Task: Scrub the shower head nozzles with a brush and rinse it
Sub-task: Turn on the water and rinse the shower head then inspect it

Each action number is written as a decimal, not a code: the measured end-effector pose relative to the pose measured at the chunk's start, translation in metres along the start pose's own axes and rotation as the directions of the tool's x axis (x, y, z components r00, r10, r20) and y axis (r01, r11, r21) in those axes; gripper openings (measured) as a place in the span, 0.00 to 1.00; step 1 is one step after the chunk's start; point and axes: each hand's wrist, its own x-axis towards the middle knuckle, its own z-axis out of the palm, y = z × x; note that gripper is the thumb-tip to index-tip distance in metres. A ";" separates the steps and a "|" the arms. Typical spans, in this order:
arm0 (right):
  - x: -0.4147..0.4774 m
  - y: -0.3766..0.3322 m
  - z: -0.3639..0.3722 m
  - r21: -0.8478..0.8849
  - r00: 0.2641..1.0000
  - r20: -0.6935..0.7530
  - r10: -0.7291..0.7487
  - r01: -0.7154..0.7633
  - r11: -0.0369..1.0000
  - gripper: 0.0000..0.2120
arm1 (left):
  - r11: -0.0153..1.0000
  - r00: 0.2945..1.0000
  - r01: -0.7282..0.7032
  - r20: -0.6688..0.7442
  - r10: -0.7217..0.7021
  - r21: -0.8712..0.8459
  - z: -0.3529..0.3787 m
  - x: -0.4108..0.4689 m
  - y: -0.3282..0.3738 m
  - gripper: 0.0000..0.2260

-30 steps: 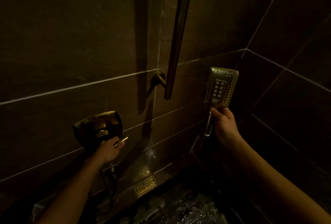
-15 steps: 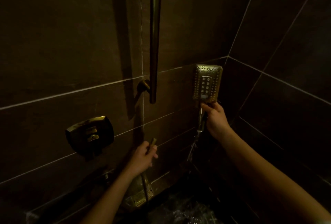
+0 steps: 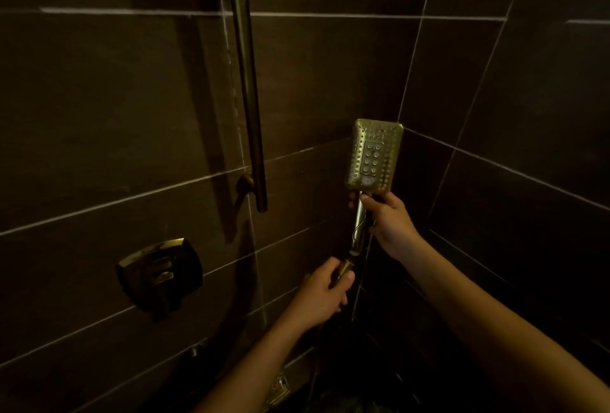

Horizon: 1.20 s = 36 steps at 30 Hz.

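Observation:
A rectangular brass shower head [image 3: 374, 157] stands upright near the wall corner, its nozzle face turned toward me. My right hand [image 3: 391, 223] grips its handle [image 3: 359, 224] just under the head. My left hand [image 3: 321, 294] is closed on the brass hose connector [image 3: 345, 268], which sits right below the bottom end of the handle. Whether connector and handle touch is unclear in the dim light. No brush is in view.
A vertical brass slide rail [image 3: 247, 82] runs down the dark tiled wall and ends at a bracket [image 3: 246, 181]. A square mixer valve plate [image 3: 160, 272] sits low on the left. A small brass plate [image 3: 279, 388] lies at the wall's foot.
My left hand left the mixer valve, took the hose end and moved it right and up to the bottom of the shower handle. The view has tilted upward.

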 end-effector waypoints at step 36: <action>-0.023 -0.062 -0.018 0.136 0.956 0.274 -0.104 0.068 0.988 0.12 | 0.951 0.985 -0.137 -0.135 0.103 -0.276 0.022 0.014 0.057 0.04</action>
